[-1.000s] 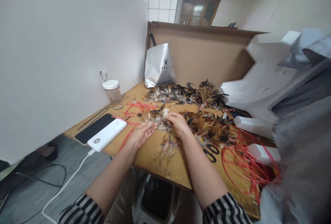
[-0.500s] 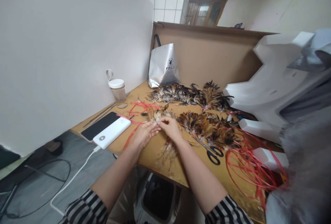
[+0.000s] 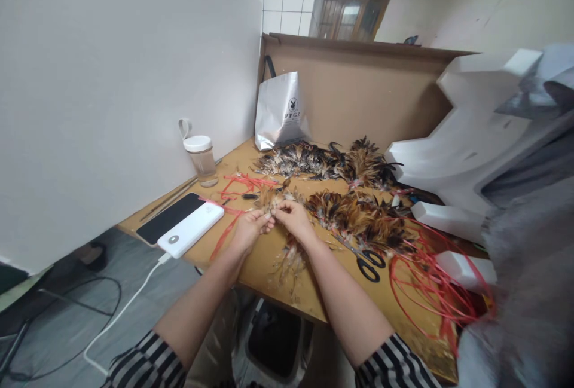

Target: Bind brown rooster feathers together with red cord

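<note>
Both hands meet over the wooden table, fingertips pinched close together. My left hand [image 3: 252, 229] and my right hand [image 3: 293, 220] are closed on a small bundle of brown feathers [image 3: 269, 196], whose tips fan out beyond the fingers. The quill ends are mostly hidden by the fingers. Right of my right hand lies a large pile of brown and black feathers [image 3: 359, 211], with black-handled scissors [image 3: 368, 265] in front of it. Loose pale feathers [image 3: 289, 262] are scattered below my hands. Red plastic strips [image 3: 226, 232] lie beside my left hand.
A dark phone [image 3: 173, 217] and a white power bank [image 3: 191, 232] with a cable lie at the left edge. Behind stand a lidded cup [image 3: 201, 164] and a silver bag [image 3: 282, 113], near more feathers [image 3: 309, 161]. Tangled red strips [image 3: 430, 286] and white foam [image 3: 475, 137] are at right.
The whole view has shifted slightly. My hands stay pinched together on the feathers, with the fingers only slightly moved.
</note>
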Motion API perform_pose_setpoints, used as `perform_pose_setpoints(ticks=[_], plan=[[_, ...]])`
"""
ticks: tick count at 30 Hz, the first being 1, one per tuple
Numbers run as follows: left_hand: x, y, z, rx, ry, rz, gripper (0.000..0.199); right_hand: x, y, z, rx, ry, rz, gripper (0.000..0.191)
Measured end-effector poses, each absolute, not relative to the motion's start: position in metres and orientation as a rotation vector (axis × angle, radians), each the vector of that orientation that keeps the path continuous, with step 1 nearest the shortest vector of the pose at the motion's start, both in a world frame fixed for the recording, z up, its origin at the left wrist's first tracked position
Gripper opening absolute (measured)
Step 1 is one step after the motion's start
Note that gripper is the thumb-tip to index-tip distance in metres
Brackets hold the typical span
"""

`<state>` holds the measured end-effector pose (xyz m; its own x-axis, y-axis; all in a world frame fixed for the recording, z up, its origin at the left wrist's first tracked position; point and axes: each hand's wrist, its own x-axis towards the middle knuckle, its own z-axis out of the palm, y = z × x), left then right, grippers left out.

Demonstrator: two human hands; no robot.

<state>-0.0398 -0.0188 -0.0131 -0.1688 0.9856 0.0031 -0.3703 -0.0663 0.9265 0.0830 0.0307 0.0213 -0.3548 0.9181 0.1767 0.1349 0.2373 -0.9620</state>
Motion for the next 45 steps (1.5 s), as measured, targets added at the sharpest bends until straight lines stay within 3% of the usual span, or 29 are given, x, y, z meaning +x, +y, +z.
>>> perform_pose_setpoints(ticks=[17,23,28,34,39,45], plan=[[-0.041,-0.022,-0.009,0.880,1.026,1.459,0.021,0.089,0.033,0.029,-0.951,-1.567,1.355,0.021],[-0.043,-0.021,-0.007,0.697,0.982,1.547,0.022,0.113,0.069,0.040,-1.060,-1.602,0.959,0.023],[-0.043,-0.021,-0.007,0.693,0.968,1.538,0.022,0.117,0.080,0.049,-1.129,-2.030,0.564,0.018],[-0.042,-0.021,-0.006,0.682,0.980,1.525,0.023,0.098,0.067,0.047,-1.257,-2.465,0.105,0.027],[-0.043,-0.021,-0.006,0.684,0.968,1.521,0.022,0.094,0.064,0.039,-1.293,-2.479,0.046,0.019],[-0.046,-0.020,-0.007,0.631,0.903,1.543,0.018,0.114,0.067,0.044,-1.061,-2.247,0.275,0.016]])
